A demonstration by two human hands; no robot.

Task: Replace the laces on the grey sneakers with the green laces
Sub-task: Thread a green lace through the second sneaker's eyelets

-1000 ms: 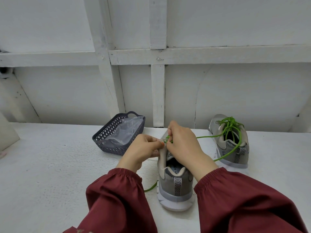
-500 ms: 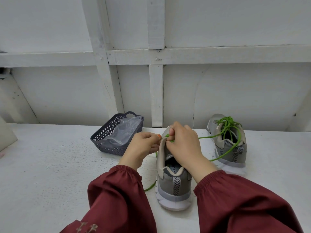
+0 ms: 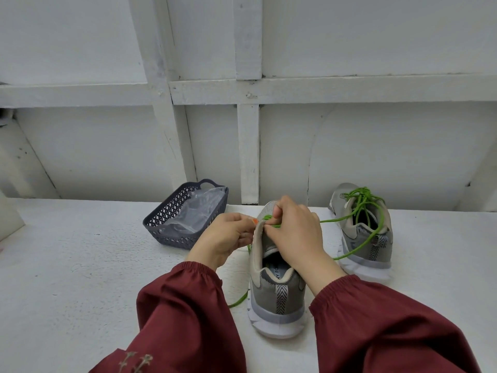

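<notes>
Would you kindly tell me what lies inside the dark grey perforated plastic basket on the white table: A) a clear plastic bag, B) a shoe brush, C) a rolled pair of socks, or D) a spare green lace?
A: a crumpled clear plastic bag lies inside the dark grey perforated plastic basket, and nothing else shows there.

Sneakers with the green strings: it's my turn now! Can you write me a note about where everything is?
Left grip: pinches the green lace tip beside the near sneaker.
Right grip: pinches the same lace over its eyelets.
Far sneaker: stands to the right, green lacing already on top.
Done: near sneaker's lacing looks started.
To do: finish threading, then tie.
</notes>
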